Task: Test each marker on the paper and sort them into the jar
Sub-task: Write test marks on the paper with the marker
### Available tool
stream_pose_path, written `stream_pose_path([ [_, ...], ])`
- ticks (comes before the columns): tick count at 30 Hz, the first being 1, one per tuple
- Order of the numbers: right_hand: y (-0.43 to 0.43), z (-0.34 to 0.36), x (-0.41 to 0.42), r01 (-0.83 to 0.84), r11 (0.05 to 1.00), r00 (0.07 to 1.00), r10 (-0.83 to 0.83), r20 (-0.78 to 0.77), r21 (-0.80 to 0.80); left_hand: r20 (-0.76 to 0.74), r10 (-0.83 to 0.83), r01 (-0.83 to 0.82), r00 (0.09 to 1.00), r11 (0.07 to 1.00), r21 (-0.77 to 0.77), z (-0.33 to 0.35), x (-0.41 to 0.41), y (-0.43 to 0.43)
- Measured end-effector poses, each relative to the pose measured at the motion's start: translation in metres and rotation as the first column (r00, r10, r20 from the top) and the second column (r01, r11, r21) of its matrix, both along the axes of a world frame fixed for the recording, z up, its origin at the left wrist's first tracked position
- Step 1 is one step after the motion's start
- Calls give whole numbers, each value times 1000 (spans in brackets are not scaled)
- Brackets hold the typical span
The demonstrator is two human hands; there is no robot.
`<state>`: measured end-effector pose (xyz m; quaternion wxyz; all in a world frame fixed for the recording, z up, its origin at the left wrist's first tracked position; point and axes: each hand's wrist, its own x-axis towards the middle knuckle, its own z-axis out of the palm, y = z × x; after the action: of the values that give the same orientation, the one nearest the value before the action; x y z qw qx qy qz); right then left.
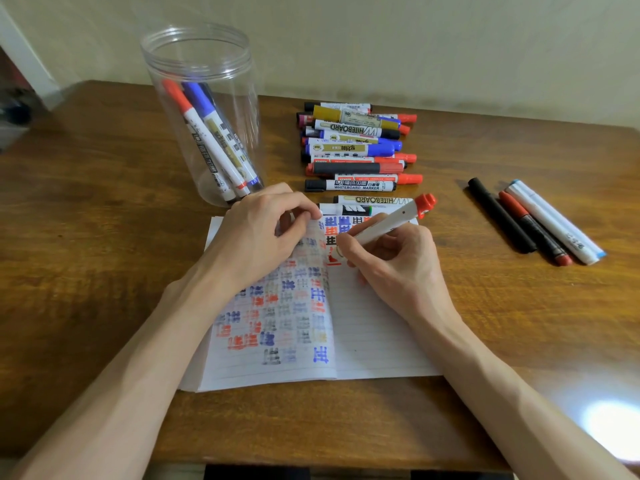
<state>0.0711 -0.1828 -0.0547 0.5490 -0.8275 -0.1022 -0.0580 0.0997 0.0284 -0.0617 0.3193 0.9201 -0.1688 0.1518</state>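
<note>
On the table [104, 237], leave the jar [207, 133] far left, ready for sorting. Keep the paper [374, 334] pinned near centre under the left hand [256, 237], fingers curled at its far edge, pinching or merely pressing, hard to tell. Hold the red marker [391, 223] pinched low in the right hand [394, 265]; stroke firmly across blank lines.

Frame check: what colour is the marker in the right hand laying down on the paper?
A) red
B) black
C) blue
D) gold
A: a red stroke sits at the tip of the white marker that the right hand holds against the paper, its red cap on the back end.
</note>
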Motion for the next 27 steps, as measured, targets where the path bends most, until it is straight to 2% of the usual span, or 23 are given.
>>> stream_pose_path([
  [7,1,0,-1,31,999,999,-32,-29,-45,1,3,-3,1000,1000,0,0,-1,-1],
  [12,-1,1,-1,97,995,993,-97,-68,-3,6,1,-1,1000,1000,4,0,0,0],
  [23,1,0,-1,97,993,995,-99,-20,-64,16,0,0,1000,1000,8,0,0,0],
  [27,0,0,0,122,993,991,-122,-57,-10,16,-5,5,1000,1000,5,0,0,0],
])
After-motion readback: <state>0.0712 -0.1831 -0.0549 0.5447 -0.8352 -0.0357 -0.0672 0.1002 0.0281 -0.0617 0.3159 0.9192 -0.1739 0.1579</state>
